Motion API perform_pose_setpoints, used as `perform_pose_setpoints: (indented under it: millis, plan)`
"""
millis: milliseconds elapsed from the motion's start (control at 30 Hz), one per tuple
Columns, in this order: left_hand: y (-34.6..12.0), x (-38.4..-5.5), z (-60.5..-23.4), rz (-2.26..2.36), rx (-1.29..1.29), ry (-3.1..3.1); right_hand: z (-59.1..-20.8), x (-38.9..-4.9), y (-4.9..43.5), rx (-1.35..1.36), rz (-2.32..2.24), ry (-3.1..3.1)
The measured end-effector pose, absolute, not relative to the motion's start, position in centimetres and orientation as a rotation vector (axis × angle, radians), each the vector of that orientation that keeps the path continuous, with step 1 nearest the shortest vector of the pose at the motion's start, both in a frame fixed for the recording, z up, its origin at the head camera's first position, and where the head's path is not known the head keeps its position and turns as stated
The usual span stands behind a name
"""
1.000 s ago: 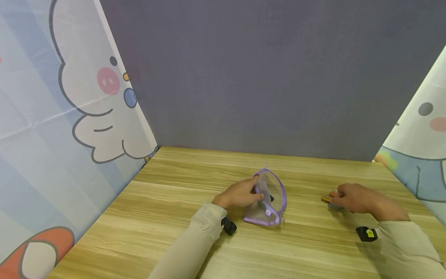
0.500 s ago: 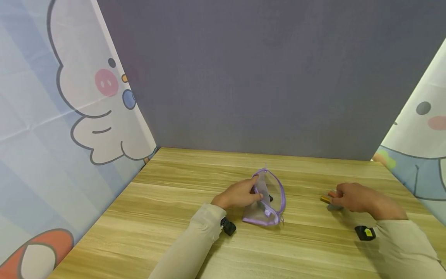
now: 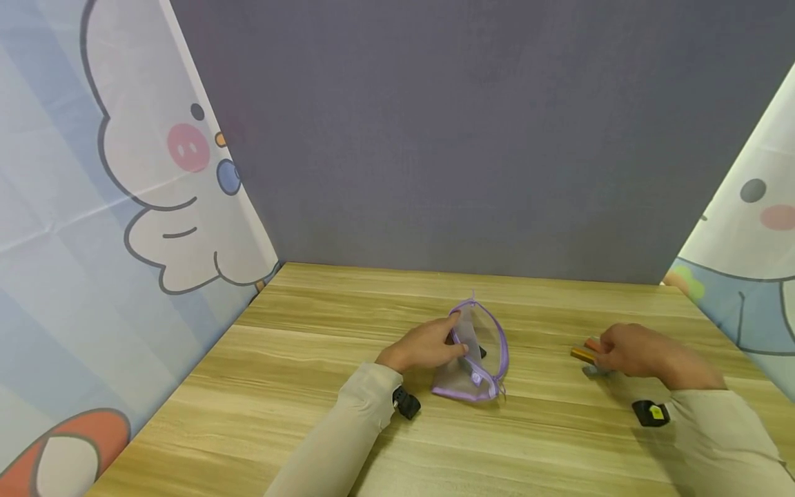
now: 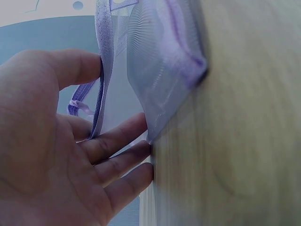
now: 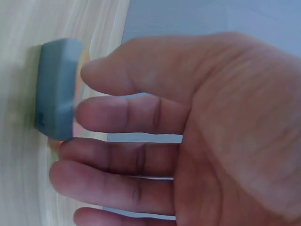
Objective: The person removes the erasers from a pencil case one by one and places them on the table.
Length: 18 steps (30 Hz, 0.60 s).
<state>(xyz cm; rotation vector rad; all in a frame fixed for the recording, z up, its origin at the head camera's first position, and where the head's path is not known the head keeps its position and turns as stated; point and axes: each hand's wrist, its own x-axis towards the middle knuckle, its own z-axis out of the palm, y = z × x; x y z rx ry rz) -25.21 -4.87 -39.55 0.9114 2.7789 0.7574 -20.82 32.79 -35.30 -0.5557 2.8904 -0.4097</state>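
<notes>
A translucent mesh zipper pouch (image 3: 461, 383) with purple edging stands with its mouth held apart. My left hand (image 3: 422, 345) grips the near edge between thumb and index finger; in the left wrist view the purple zipper band (image 4: 104, 42) runs between them. A small dark object (image 3: 482, 352) shows inside. To the right, my right hand (image 3: 633, 351) reaches down to a yellow stick-like piece (image 3: 582, 355), an orange-red piece (image 3: 593, 344) and a grey block (image 3: 596, 371). In the right wrist view, its fairly straight fingertips lie right beside the grey block (image 5: 57, 89).
The wood-grain table (image 3: 298, 414) carries the pouch and the small pieces. A dark grey panel (image 3: 435, 138) rises behind it. Printed cartoon curtains flank it on the left (image 3: 50, 310) and right (image 3: 758, 276). Each wrist wears a small black device (image 3: 406, 402).
The right hand shifts only slightly about the small pieces; more of the yellow piece shows, and the grey block shows less. The left hand and pouch stay put.
</notes>
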Motion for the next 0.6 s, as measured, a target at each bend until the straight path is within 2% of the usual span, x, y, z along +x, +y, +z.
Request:
perform_pose_setpoints:
  millis: [233,600]
  plan:
    - [-5.0,-25.3,-39.7,0.759,0.918,2.778,-35.4,-20.8,32.7,-0.519,-0.428,2.894]
    - [-5.1,-25.2,-39.7,0.784,0.895,2.766,-35.4,-21.0,30.7,-0.65,-0.502,2.974]
